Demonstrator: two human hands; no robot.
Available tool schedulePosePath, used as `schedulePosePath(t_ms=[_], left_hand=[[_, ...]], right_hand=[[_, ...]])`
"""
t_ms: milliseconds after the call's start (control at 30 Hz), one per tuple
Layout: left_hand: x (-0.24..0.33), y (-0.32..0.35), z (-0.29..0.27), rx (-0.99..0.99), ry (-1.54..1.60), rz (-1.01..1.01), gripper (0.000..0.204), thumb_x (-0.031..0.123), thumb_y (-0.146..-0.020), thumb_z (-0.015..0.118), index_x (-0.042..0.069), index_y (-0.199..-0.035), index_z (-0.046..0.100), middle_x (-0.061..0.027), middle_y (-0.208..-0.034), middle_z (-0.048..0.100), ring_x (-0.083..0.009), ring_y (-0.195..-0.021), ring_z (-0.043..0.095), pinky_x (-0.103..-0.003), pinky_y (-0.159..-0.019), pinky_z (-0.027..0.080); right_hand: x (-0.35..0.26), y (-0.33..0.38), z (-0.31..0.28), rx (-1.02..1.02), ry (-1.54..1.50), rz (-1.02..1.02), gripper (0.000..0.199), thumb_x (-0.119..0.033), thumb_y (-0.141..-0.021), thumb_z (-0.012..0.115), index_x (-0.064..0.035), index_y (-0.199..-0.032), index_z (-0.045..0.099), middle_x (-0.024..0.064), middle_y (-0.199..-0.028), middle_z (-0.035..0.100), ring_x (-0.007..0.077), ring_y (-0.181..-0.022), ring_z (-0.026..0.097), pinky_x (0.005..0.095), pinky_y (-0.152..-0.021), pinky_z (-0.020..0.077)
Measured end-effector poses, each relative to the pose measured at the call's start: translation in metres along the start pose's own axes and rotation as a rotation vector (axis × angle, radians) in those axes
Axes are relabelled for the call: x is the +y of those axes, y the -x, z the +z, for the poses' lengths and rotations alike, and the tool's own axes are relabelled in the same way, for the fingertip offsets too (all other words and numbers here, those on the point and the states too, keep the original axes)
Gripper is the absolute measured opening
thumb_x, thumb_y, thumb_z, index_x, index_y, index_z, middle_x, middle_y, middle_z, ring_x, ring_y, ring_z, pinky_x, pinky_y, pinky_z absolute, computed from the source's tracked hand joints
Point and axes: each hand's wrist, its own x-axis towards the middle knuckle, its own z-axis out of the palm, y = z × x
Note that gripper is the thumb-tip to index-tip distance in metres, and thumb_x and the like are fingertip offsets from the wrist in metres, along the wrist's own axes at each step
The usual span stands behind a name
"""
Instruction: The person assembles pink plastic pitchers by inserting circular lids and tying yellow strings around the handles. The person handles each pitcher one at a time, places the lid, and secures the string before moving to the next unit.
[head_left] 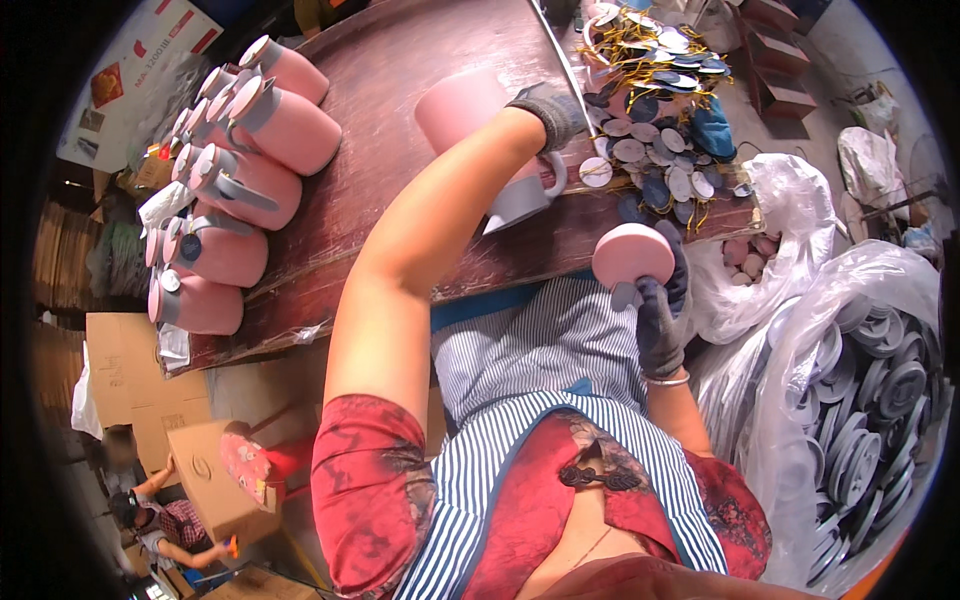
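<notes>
A pink jug (462, 104) with a grey rim and grey handle lies on its side on the dark red table, partly covered by my left forearm. My left hand (550, 115), in a grey glove, is over the table beside the jug, close to the heap of tags; its fingers are mostly hidden. In front of my apron, at the table's near edge, my gloved right hand (662, 315) is closed on a round pink disc (630, 255), its flat face turned up. A small grey piece shows at the disc's lower edge.
Several pink jugs (290, 130) with grey lids lie in rows at the table's left. Round tags with gold strings (660, 150) heap at the right. Plastic bags hold pink discs (750, 255) and grey lids (855, 450). A person (165, 520) handles cartons at lower left.
</notes>
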Motion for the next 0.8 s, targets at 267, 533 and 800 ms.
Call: schedulePosePath(t_ms=[267,533,800], left_hand=[[-0.004,-0.023,0.044,-0.016,-0.095,0.215,0.038,0.023,-0.082,0.073,0.028,-0.120,0.068,-0.0097,-0.103,0.066,-0.0306,-0.097,0.066,-0.043,-0.077,0.056],[0.012,0.240,-0.001,0.827,0.620,-0.238,0.030,0.006,-0.090,0.068,0.003,-0.117,0.056,-0.0109,-0.100,0.061,-0.0226,-0.086,0.063,-0.032,-0.080,0.052],[0.166,0.318,0.048,1.368,1.339,-0.663,0.041,0.020,-0.074,0.090,0.000,-0.101,0.066,-0.0025,-0.086,0.066,-0.0090,-0.077,0.059,-0.026,-0.072,0.051]], right_hand=[[0.013,0.007,-0.034,0.103,-0.095,0.004,0.059,-0.007,-0.091,0.064,0.0023,-0.146,0.043,0.0113,-0.137,0.055,0.0183,-0.119,0.056,0.0322,-0.102,0.0452],[-0.022,-0.015,-0.023,-0.051,-0.274,-0.009,0.061,-0.013,-0.101,0.043,-0.0063,-0.158,0.023,0.0082,-0.158,0.036,0.0196,-0.140,0.038,0.0334,-0.116,0.0270],[-0.094,-0.023,0.085,-0.393,-0.024,-0.064,0.050,-0.029,-0.101,0.060,-0.0028,-0.142,0.051,0.0145,-0.138,0.058,0.0231,-0.123,0.058,0.0330,-0.098,0.0501]])
